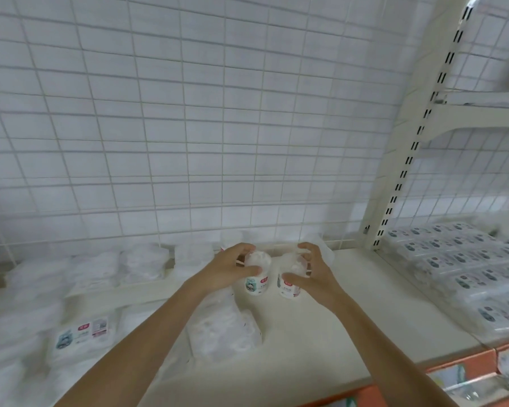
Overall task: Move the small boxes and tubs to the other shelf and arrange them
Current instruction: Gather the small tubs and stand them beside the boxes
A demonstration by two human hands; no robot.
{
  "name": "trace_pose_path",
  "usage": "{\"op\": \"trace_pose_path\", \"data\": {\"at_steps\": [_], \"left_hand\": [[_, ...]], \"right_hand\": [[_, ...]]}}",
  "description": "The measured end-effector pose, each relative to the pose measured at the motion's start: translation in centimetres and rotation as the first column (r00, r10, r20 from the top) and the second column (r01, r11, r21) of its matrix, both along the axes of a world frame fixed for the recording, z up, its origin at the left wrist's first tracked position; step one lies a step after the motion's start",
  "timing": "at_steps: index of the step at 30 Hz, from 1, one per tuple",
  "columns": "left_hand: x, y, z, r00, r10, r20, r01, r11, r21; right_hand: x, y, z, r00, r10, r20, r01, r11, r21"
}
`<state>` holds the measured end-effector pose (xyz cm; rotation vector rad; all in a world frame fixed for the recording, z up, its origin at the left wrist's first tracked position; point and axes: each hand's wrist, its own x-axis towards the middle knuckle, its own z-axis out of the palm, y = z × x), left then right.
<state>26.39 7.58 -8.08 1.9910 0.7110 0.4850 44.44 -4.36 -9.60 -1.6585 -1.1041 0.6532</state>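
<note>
From the head view, two small tubs stand upright side by side on the white shelf (321,333), long axes vertical, lids up, printed labels facing the camera. The left hand (227,273) curls its fingers round the left tub (256,277), thumb across the front. The right hand (313,274) grips the right tub (290,284) likewise. White packets (83,333) lie flat to the left; the picture is blurred.

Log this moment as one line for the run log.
left hand: grips left tub | right hand: grips right tub | tubs: upright, side by side on shelf | packs: at left
</note>
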Motion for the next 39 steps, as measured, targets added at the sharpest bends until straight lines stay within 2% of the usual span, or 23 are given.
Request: {"op": "trace_pose_path", "data": {"at_steps": [4, 6, 10, 14, 21, 25, 29, 39], "left_hand": [[-0.3, 0.2, -0.1, 1.000, -0.001, -0.012, 0.001, 1.000, -0.016], [-0.3, 0.2, -0.1, 1.000, 0.003, -0.017, -0.003, 1.000, -0.018], [0.0, -0.2, 0.1, 1.000, 0.007, -0.013, -0.007, 1.000, 0.021], [0.3, -0.4, -0.1, 1.000, 0.008, 0.007, -0.008, 0.999, 0.044], [1.3, -1.3, 1.0, 0.985, 0.120, 0.123, -0.109, 0.990, -0.091], [3.6, -4.4, 2.0, 0.983, 0.052, 0.178, -0.013, 0.977, -0.212], [7.8, -10.0, 2.8, 0.975, -0.042, 0.216, 0.102, 0.957, -0.273], [21.4, -29.8, 0.5, 0.929, -0.298, 0.219, 0.366, 0.822, -0.437]], "right_hand": [[0.8, -0.6, 0.3, 0.998, 0.059, -0.038, -0.060, 0.998, -0.015], [0.7, -0.5, 0.2, 0.999, 0.020, -0.040, -0.020, 1.000, -0.004], [0.1, -0.2, -0.3, 0.979, -0.078, -0.188, 0.084, 0.996, 0.026], [0.0, -0.4, -0.4, 0.969, -0.083, -0.231, 0.095, 0.995, 0.039], [1.9, -4.5, 2.1, 0.963, -0.120, -0.243, 0.153, 0.980, 0.124], [4.2, -10.0, 3.7, 0.968, -0.173, -0.184, 0.204, 0.964, 0.168], [7.1, -17.9, 4.0, 0.937, -0.306, -0.169, 0.332, 0.930, 0.156], [13.3, -41.7, 1.7, 0.756, -0.611, -0.235, 0.641, 0.764, 0.075]]}}
